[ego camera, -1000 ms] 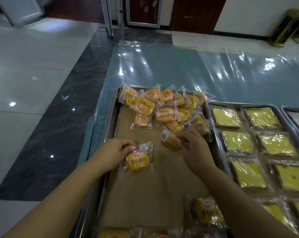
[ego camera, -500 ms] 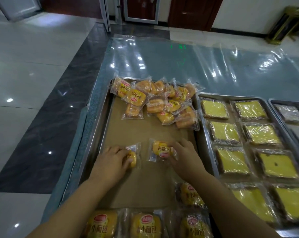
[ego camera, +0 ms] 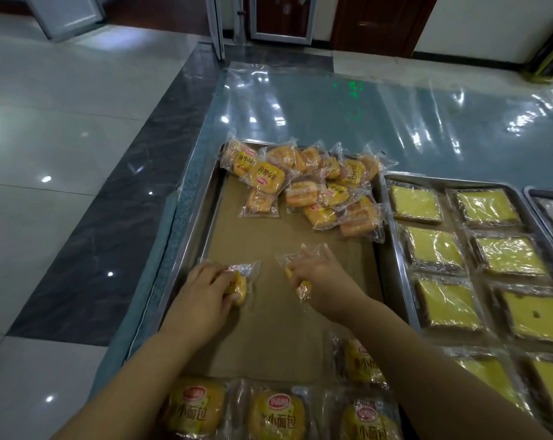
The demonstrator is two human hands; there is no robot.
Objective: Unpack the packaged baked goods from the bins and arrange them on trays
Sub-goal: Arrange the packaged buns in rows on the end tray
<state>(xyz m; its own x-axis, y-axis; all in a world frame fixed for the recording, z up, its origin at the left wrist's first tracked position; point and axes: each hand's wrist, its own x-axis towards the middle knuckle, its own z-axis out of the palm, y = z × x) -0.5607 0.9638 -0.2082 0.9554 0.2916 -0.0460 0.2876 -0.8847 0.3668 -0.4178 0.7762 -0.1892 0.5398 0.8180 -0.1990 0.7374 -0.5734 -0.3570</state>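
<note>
A metal tray [ego camera: 186,242] lined with brown paper [ego camera: 269,328] sits on a table [ego camera: 332,115] covered in clear plastic film. Both hands work over the middle of the paper. The left hand [ego camera: 205,296] lies palm down on the left bun packet [ego camera: 238,285], its fingers and thumb curled round the yellow bun and holding it on the paper near the tray's left rim. The right hand [ego camera: 319,277] covers the right bun packet [ego camera: 303,289], fingers bent over it and gripping it, with clear wrapper sticking out past the fingertips. The 2 packets lie side by side, apart from each other, with bare paper between them.

At the far end of the tray, a loose pile of bun packets [ego camera: 307,185] lies heaped, some face up, some overlapping, a few hanging over the far rim. Along the near edge, 3 bun packets [ego camera: 276,414] lie flat in a row, labels up, and 1 more packet [ego camera: 357,363] lies just behind the rightmost, partly hidden by the right forearm.

Just beside this tray on the right stands a second tray [ego camera: 392,217] filled with wrapped yellow cake slices [ego camera: 415,203] laid in 2 columns. A third tray [ego camera: 548,211] shows at the right edge, its contents too cut off to tell.
</note>
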